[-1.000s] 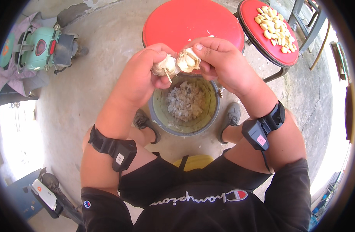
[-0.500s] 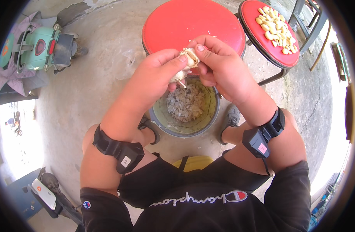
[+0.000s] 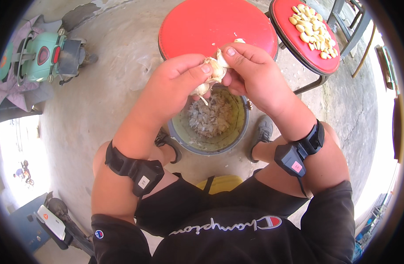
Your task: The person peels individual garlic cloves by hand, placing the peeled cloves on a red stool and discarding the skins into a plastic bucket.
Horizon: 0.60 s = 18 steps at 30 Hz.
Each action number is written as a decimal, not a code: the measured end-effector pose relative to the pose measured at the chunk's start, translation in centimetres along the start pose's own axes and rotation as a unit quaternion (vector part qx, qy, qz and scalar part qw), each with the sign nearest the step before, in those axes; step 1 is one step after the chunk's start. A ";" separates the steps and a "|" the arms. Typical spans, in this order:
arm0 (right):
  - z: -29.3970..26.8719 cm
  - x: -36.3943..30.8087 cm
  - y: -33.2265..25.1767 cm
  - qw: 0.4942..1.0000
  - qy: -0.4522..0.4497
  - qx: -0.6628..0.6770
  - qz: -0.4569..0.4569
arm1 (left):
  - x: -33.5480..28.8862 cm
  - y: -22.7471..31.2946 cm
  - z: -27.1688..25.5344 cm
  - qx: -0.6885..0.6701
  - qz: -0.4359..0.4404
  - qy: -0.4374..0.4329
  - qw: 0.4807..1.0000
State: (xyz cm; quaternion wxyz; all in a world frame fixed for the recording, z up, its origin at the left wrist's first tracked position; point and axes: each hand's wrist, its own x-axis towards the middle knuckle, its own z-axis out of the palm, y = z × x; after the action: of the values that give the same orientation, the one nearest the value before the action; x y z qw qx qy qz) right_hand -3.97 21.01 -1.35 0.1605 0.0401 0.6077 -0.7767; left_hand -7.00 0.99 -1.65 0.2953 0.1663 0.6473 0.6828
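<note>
A papery white garlic bulb (image 3: pixel 216 73) with its dry stem hanging down is gripped between the thumb and fingers of my left hand (image 3: pixel 173 83). My right hand (image 3: pixel 259 75) pinches a garlic clove (image 3: pixel 221 59) at the bulb's right side; the clove leans outward and still touches the bulb. Both hands hover above the far rim of a round bucket (image 3: pixel 243 127). Inside it lies a heap of pale garlic skins (image 3: pixel 208 118). Past my fingers, a red round stool (image 3: pixel 197 26) carries a few skin scraps and a small whitish piece (image 3: pixel 239 40).
Many peeled garlic cloves (image 3: pixel 315 31) lie on a smaller red stool (image 3: pixel 287 26) at far right. My shoes (image 3: pixel 264 130) flank the bucket. A green scooter (image 3: pixel 43 57) stands at far left on the concrete floor (image 3: pixel 96 101). Behind the left elbow is a white device (image 3: pixel 52 222).
The clove under my right thumb has tipped outward from the bulb, and that hand has shifted slightly right. A whitish piece now shows on the stool behind the fingers.
</note>
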 end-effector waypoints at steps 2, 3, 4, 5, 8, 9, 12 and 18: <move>-0.8 0.3 0.7 0.994 -0.025 0.108 0.000 | 0.2 0.1 -0.3 -0.005 0.009 -0.019 1.000; -1.3 0.5 0.6 0.996 -0.023 0.089 -0.020 | 0.3 0.0 -0.4 -0.011 0.017 -0.027 0.999; -1.7 0.9 0.4 0.997 -0.020 0.070 -0.040 | 0.4 -0.1 -0.5 -0.018 0.026 -0.036 0.999; -1.9 1.2 0.4 0.997 -0.021 0.053 -0.059 | 0.3 -0.3 -0.7 -0.010 0.023 -0.025 0.999; -2.2 2.3 0.6 0.908 0.112 -0.338 -0.220 | 0.2 -0.7 -0.9 0.011 0.013 -0.002 1.000; -2.7 2.7 1.0 0.835 0.142 -0.454 -0.276 | 0.5 -0.8 -0.8 0.016 0.008 -0.001 1.000; -3.5 3.8 2.2 0.778 0.123 -0.544 -0.288 | 1.0 -1.6 -0.8 0.025 0.010 0.011 1.000; -3.8 3.4 1.5 0.720 0.126 -0.616 -0.293 | 1.5 -1.8 -0.7 0.042 -0.041 0.063 0.996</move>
State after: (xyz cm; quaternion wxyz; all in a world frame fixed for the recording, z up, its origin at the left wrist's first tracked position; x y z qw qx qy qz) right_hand -7.23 23.64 -4.64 -0.1639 -0.1497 0.9482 -0.2273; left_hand -8.24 1.33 -3.71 0.2748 0.1088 0.6989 0.6513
